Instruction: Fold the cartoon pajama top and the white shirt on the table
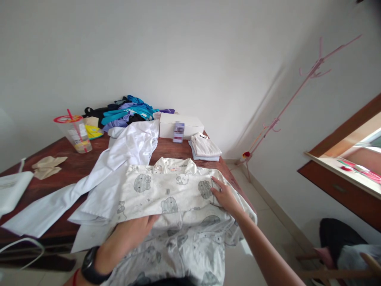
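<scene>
Creased shirt [175, 198] is overhanging the table's [166, 148] near edge.
Right hand [225, 195] is resting, fingers apart; left hand [135, 231] is lying beneath a fold, grip unclear.

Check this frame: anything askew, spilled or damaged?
Mostly the white garment: it lies rumpled, one end trailing across the table, unlike the neatly folded stack. Blue and black clothes lie heaped near the wall. A tan napkin lies crumpled near the cup. No spill shows, nor visible damage to the printed shirt.

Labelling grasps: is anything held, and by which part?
Left hand is at the folded edge of the patterned shirt, fingers partly hidden: grip can't be told. Right hand lies on top, fingers extended.
</scene>
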Tool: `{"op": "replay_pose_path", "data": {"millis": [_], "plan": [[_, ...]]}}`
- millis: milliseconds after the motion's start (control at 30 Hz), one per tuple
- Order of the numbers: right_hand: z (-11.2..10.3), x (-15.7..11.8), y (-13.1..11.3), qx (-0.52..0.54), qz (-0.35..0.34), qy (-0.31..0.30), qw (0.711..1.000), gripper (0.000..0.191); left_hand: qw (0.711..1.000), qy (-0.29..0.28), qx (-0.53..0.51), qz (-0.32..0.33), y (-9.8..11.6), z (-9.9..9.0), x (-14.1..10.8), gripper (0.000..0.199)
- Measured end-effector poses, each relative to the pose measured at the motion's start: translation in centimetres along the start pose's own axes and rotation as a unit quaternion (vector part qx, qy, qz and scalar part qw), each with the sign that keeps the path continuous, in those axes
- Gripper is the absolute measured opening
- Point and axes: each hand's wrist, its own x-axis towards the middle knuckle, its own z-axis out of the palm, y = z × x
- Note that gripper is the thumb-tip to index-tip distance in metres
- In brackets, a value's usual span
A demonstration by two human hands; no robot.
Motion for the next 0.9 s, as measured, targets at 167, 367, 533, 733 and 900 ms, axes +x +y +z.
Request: {"op": "replay_pose_path", "data": {"millis": [167, 367, 533, 733, 900], "plan": [[0.0, 0.1, 0.3, -0.041, -0.008, -0.019, 0.999, 0.059, 0.983, -0.165, 0.049, 0.063, 2.1, -2.5, -5.4, 0.066], [-0.2, 0.4, 0.3, -0.117, -0.010, -0.049, 0.992, 0.058, 0.989, -0.136, -0.034, 0.051, 2.9, -8.2, 0.5, 0.048], [0.6, -0.2, 0.5, -0.179, 0.001, -0.046, 0.983, 0.064, 0.993, -0.005, 0.103, 0.061, -2.6, -7.7, 9.2, 0.054], [0.5, -1.0, 0.2, -0.203, -0.017, -0.019, 0.979, 0.059, 0.977, -0.033, 0.212, 0.016, -7.8, -8.8, 11.9, 0.046], [0.4, -0.8, 0.0, -0.221, -0.023, -0.031, 0.974, 0.058, 0.984, -0.071, 0.163, -0.001, -8.5, -10.8, 13.1, 0.049]]}}
